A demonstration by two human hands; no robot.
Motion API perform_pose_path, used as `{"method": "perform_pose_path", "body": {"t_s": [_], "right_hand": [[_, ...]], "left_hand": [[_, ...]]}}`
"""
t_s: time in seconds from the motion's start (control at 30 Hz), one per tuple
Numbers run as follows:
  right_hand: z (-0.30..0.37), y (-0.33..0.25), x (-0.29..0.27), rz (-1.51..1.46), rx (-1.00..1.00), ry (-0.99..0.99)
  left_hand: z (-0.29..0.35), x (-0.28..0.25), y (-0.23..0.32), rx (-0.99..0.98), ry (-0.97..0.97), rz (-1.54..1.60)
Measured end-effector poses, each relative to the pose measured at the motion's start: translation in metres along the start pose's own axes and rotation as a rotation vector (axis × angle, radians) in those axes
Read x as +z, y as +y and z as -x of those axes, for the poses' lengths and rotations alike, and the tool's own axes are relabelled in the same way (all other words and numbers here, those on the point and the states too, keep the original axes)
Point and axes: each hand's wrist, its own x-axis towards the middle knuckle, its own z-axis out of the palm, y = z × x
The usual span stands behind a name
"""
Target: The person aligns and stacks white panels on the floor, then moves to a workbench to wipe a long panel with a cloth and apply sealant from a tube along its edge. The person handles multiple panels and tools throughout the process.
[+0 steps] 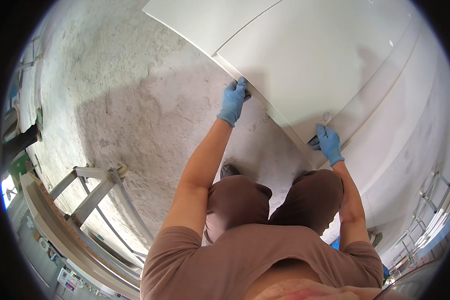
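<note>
A large flat white panel (305, 65) lies ahead of me, on top of another white sheet that shows along its near edge. Blue gloves cover both my hands. My left hand (233, 101) is closed around the panel's near-left edge, thumb and fingers on either side of it. At the near-right corner, my right hand (329, 144) pinches the same panel, close to a small round mark on its surface. Some dark fingertips of each glove show under or beside the edge. A second white panel (200, 22) adjoins it at the far left, with a narrow seam between.
Rough grey concrete floor (125, 90) spreads to my left. A metal-legged stand (92, 200) with a curved-looking worktop edge stands at lower left. Another person's leg (22, 141) shows at the far left. Metal racks (430, 200) stand at lower right. My knees are bent below the panel.
</note>
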Motion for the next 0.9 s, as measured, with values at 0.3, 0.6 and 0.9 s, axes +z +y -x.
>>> {"method": "perform_pose_path", "body": {"t_s": [0.3, 0.6, 0.9], "right_hand": [[0.0006, 0.0013, 0.0009, 0.018, -0.015, -0.007], [-0.0019, 0.0069, 0.004, 0.046, -0.015, 0.016], [-0.0002, 0.0073, 0.0038, 0.061, -0.007, 0.011]], "left_hand": [[0.0, -0.001, -0.0021, 0.006, -0.009, 0.025], [0.0005, -0.0016, -0.0042, 0.009, -0.008, 0.037], [0.0056, -0.0003, -0.0039, 0.012, 0.004, 0.047]]}}
